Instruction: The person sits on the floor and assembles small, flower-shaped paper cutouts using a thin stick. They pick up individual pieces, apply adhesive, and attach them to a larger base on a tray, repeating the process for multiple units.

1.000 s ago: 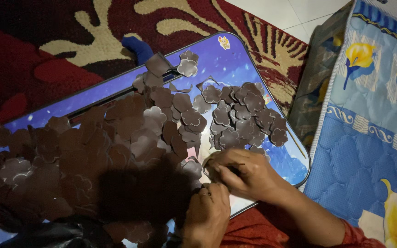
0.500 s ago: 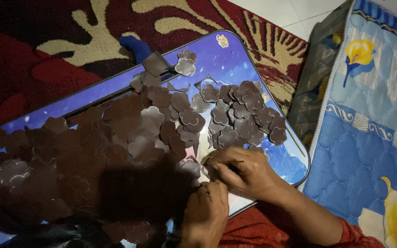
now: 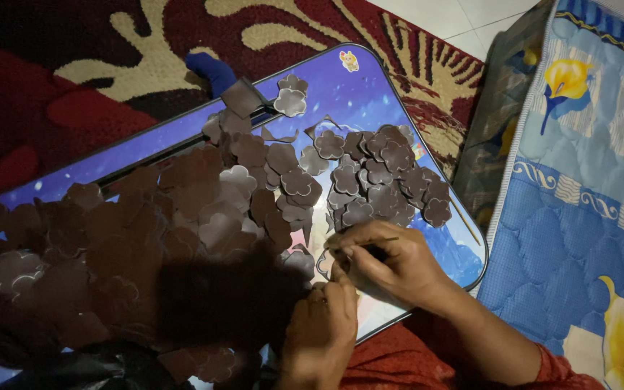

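- The rug [image 3: 110, 43] fills the far side, red and cream; a blue quilt [image 3: 586, 217] lies at the right.
- A blue tray [image 3: 370, 79] sits between them, slanting from near left to far right.
- Brown flower-shaped cutouts [image 3: 370, 180] cover most of the tray, heaped thick at the left, looser at the right.
- I see my right hand [image 3: 399, 267] at the near right edge of the tray, fingers pressed together around a thin stick [image 3: 370, 242].
- My left hand [image 3: 323, 325] sits just near of it, fingertips pinching one cutout [image 3: 324, 263] beside the stick's tip.
- I judge that cutout light, thin and floppy, easily creased; I would hold it by an edge petal, gently.
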